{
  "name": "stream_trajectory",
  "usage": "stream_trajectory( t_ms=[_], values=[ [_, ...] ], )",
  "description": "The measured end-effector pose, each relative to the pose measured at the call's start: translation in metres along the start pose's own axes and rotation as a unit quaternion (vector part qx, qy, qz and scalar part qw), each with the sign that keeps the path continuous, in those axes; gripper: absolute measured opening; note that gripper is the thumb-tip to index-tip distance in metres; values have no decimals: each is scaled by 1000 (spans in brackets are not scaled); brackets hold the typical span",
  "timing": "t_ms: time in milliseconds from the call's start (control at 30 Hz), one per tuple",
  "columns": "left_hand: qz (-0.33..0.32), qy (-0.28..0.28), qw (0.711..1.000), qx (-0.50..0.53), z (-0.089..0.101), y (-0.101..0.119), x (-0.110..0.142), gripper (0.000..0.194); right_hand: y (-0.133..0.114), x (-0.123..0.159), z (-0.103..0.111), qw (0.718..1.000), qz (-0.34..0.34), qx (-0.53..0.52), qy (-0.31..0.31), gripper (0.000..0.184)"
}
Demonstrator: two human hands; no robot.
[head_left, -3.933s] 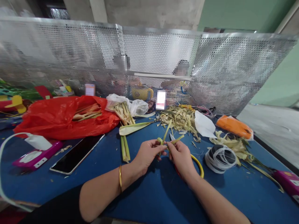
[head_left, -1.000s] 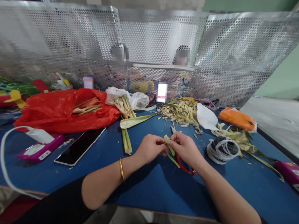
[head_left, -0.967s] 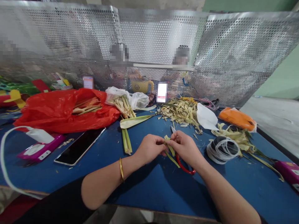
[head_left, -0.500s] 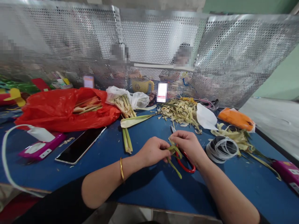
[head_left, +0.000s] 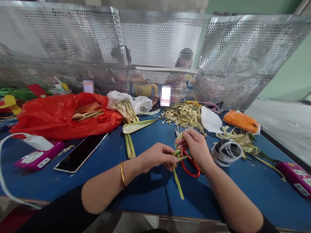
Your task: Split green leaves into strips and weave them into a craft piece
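Observation:
Green leaf strips point(head_left: 178, 183), looking like dried husk or leaf, are folded across each other between my two hands. My left hand point(head_left: 159, 157) pinches the crossing, and one strip hangs below it toward the table edge. A pale strip end is pinched in the fingers of my right hand point(head_left: 195, 147), just above and right of the crossing. Red-handled scissors point(head_left: 191, 171) lie on the blue table point(head_left: 145, 197) beneath my hands, their blades pointing away. Right of my right hand stands a spool of white cord point(head_left: 225, 153).
A pile of shredded leaf strips point(head_left: 182, 115) lies ahead, beside a white sheet point(head_left: 211, 119) and an orange packet point(head_left: 241, 121). Leaf stalks point(head_left: 130, 145), a red plastic bag point(head_left: 48, 113) and a phone point(head_left: 81, 153) are leftward. A perforated metal screen point(head_left: 160, 35) stands behind; people sit beyond it.
My right hand has drawn its strip end slightly up and away from the crossing. The hanging strip now points more steeply down. The whole view has shifted a little.

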State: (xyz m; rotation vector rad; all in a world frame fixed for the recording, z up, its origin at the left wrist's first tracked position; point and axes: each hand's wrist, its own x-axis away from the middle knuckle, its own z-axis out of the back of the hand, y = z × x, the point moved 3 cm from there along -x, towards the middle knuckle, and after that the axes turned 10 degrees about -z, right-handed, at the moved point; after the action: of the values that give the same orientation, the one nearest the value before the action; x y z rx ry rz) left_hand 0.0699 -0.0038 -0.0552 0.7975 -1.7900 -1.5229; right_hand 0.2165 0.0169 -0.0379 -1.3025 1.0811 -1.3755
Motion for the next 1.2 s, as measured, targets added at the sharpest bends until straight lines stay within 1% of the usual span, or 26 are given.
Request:
stream_trajectory(
  t_ms=[133, 267, 333, 367, 433, 467, 500, 533, 567, 600, 633, 667, 700, 733, 767, 900, 967, 1033, 1100, 1133, 1167, 1200],
  values=[
    [7, 52, 999, -17, -1, -6, -2, 33, 1, 2, -5, 1000, 15, -2, -14, 27],
    [8, 56, 998, -28, -2, -8, -3, 32, 2, 1, -5, 999, 47, -20, 1, 29],
    [4, 79, 996, -30, 0, -5, -3, 30, 3, -2, -2, 998, 70, -4, 0, 28],
    [1, 96, 995, -27, 2, -2, -3, 29, 2, -4, 1, 996, 90, 20, 13, 28],
    [-7, 136, 991, -14, 6, 1, -3, 26, 0, -6, 9, 987, 123, 74, 70, 28],
    [-11, 156, 988, -4, 9, 3, -3, 26, 0, -8, 13, 984, 119, 88, 98, 30],
    [-16, 173, 985, 4, 11, 4, -3, 26, 1, -9, 16, 986, 92, 84, 110, 32],
    [-19, 187, 982, 12, 13, 5, -3, 26, 3, -11, 16, 992, 48, 63, 98, 35],
    [-20, 196, 980, 18, 15, 5, -3, 25, 7, -12, 14, 998, -3, 28, 64, 37],
    [-19, 198, 980, 22, 15, 5, -3, 25, 10, -12, 10, 999, -50, -12, 16, 38],
    [-14, 196, 980, 24, 15, 4, -3, 24, 13, -12, 6, 995, -86, -50, -30, 38],
    [-8, 191, 981, 25, 15, 3, -4, 23, 15, -11, 1, 989, -107, -80, -67, 38],
    [-3, 185, 982, 25, 14, 2, -4, 23, 17, -11, -2, 984, -116, -104, -88, 37],
    [2, 180, 983, 24, 13, 0, -5, 22, 18, -11, -4, 981, -116, -124, -90, 36],
    [6, 176, 984, 23, 13, -1, -6, 21, 19, -11, -4, 981, -113, -138, -78, 35],
    [16, 177, 984, 20, 11, -3, -8, 17, 22, -15, 0, 982, -95, -161, 12, 33],
    [23, 174, 984, 17, 11, -2, -7, 15, 24, -17, 1, 983, -88, -158, 32, 33],
    [29, 169, 985, 16, 11, -1, -6, 14, 24, -18, 2, 987, -71, -141, 39, 33],
    [35, 170, 984, 27, 11, 1, -5, 14, 22, -19, 6, 994, -41, -90, 47, 31],
    [39, 177, 983, 35, 11, 2, -4, 15, 19, -18, 9, 997, -13, -46, 66, 29],
    [42, 188, 980, 45, 12, 2, -4, 16, 15, -16, 14, 994, 31, 11, 100, 27],
    [46, 202, 977, 56, 14, 2, -4, 17, 9, -11, 17, 982, 91, 79, 142, 25]
  ],
)
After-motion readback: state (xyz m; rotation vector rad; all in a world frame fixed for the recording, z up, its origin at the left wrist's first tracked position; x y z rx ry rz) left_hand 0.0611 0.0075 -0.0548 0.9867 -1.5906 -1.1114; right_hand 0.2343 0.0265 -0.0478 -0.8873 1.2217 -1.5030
